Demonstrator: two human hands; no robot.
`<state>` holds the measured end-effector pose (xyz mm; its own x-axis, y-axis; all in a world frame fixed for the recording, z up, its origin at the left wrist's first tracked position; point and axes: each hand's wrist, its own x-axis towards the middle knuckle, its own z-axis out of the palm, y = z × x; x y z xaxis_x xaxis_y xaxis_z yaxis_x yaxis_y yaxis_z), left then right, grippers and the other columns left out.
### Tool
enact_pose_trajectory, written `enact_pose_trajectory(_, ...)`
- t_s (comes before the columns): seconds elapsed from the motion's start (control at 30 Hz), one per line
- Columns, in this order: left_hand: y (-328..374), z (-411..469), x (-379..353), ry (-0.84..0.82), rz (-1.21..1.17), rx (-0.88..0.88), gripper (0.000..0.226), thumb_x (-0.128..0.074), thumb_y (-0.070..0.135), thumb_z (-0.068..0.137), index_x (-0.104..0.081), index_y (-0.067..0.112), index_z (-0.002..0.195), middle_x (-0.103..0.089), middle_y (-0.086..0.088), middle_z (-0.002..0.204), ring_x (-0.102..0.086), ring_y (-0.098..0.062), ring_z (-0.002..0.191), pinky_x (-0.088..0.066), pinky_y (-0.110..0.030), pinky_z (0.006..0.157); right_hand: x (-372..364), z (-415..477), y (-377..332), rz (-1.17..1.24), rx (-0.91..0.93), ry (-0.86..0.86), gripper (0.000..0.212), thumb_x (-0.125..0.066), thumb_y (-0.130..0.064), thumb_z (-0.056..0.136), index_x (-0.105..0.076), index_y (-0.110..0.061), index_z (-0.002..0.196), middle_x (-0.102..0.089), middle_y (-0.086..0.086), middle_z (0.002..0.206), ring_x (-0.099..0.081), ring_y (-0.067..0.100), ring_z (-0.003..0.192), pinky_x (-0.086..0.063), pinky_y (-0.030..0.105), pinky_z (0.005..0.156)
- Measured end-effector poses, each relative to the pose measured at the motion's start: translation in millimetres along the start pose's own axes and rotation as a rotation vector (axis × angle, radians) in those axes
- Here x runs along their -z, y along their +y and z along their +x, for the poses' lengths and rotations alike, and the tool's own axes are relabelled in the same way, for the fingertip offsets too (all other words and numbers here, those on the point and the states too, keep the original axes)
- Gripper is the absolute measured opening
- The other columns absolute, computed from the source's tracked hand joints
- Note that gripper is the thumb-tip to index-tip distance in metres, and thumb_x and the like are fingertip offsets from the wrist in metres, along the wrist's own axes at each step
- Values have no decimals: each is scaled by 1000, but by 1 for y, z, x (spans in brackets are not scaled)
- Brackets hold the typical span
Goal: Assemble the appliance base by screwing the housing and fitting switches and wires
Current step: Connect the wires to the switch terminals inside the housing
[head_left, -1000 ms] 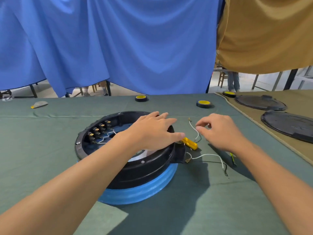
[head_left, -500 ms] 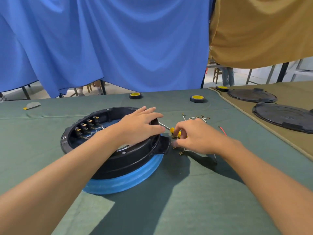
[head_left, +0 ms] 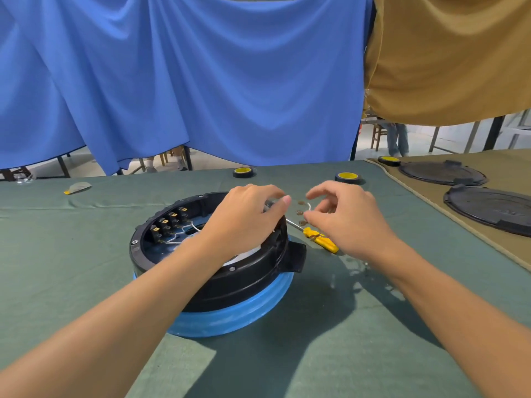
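The black round housing sits on a blue ring on the green cloth. A row of black switches with white wires lines its inner left wall. My left hand hovers over the housing's far right rim with its fingers curled. Its thumb tip points at the wires, and I cannot see whether it holds anything. My right hand pinches a loose white wire with brown terminals, lifted just right of the housing. A yellow-handled screwdriver lies on the cloth under that hand.
Three yellow-topped black rolls stand along the far edge. Two black round lids lie on the tan cloth at right. A small grey scrap lies far left. Blue and tan curtains hang behind.
My right hand has lifted off the cloth with the wire, uncovering the screwdriver. My left hand's fingers, flat on the housing before, have curled and risen toward the wire.
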<state>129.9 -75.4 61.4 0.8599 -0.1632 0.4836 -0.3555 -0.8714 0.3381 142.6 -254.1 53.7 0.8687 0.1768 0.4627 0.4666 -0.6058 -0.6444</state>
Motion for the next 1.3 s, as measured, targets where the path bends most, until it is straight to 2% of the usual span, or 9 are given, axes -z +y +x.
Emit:
enact_pose_trajectory(0.13, 8, 0, 3, 19, -294, 33, 28, -52, 36, 100, -74, 20, 105, -75, 7, 94, -68, -7, 90, -53, -24, 82, -8, -11, -13, 132, 144, 136, 25, -73, -19, 83, -65, -25, 106, -64, -12, 67, -56, 10, 63, -45, 31, 75)
enact_pose_trajectory(0.2, 11, 2, 9, 54, -490, 90, 24, -57, 31, 98, -76, 17, 94, -76, 2, 84, -71, -12, 84, -57, -30, 83, -11, -14, -17, 98, 206, 169, 29, -73, -18, 83, -64, -26, 110, -63, -13, 68, -57, 11, 65, -48, 34, 69)
enact_pose_trajectory(0.3, 13, 4, 16, 118, -675, 169, 16, -63, 19, 95, -76, 15, 86, -76, 2, 79, -72, -8, 74, -58, -21, 76, -14, -17, -25, 70, 269, 207, 34, -72, -19, 84, -62, -24, 117, -62, -15, 71, -58, 13, 73, -49, 36, 71)
enact_pose_trajectory(0.5, 11, 4, 35, 166, -749, 236, 16, -67, 26, 92, -77, 20, 81, -74, 2, 76, -66, -7, 75, -52, -24, 73, -7, 1, -47, 213, 177, 189, 15, -69, -24, 88, -69, -22, 102, -67, -14, 80, -60, 0, 81, -43, 8, 68)
enact_pose_trajectory(0.7, 1, 2, 60, 177, -700, 242, 26, -64, 34, 94, -78, 15, 84, -75, -8, 87, -69, -22, 88, -53, -36, 82, -7, 18, -79, 412, 63, 6, 9, -71, -11, 85, -72, -19, 90, -74, 2, 79, -67, 16, 71, -58, 33, 66)
enact_pose_trajectory(0.87, -48, -14, 80, 325, -638, 347, 31, -53, 36, 99, -72, 21, 79, -76, 6, 81, -66, -6, 74, -48, -25, 71, -7, 22, -88, 545, 13, -45, 3, -70, -5, 85, -71, -7, 86, -73, 2, 70, -61, 9, 57, -49, 23, 50)
enact_pose_trajectory(1.03, -100, -42, 74, 374, -478, 468, 24, -57, 31, 97, -72, 26, 79, -73, 7, 88, -65, -16, 91, -48, -35, 86, -12, 21, -95, 585, -57, -120, 5, -67, -2, 87, -71, 1, 85, -68, 5, 65, -54, 10, 51, -45, 20, 49)
enact_pose_trajectory(1.2, -116, -48, 60, 362, -615, 560, 12, -62, 26, 95, -73, 22, 91, -72, 9, 92, -65, -11, 96, -45, -22, 78, -26, 27, -112, 833, -304, -202, 8, -65, 3, 87, -69, 6, 81, -63, 6, 58, -55, 8, 49, -47, 16, 46)
enact_pose_trajectory(1.3, -117, -51, 52, 372, -768, 616, 11, -64, 19, 94, -74, 18, 94, -74, 1, 94, -68, -17, 95, -53, -29, 85, -38, 28, -116, 887, -415, -240, 8, -64, 3, 88, -68, 5, 81, -62, 4, 57, -55, 7, 49, -46, 15, 46)
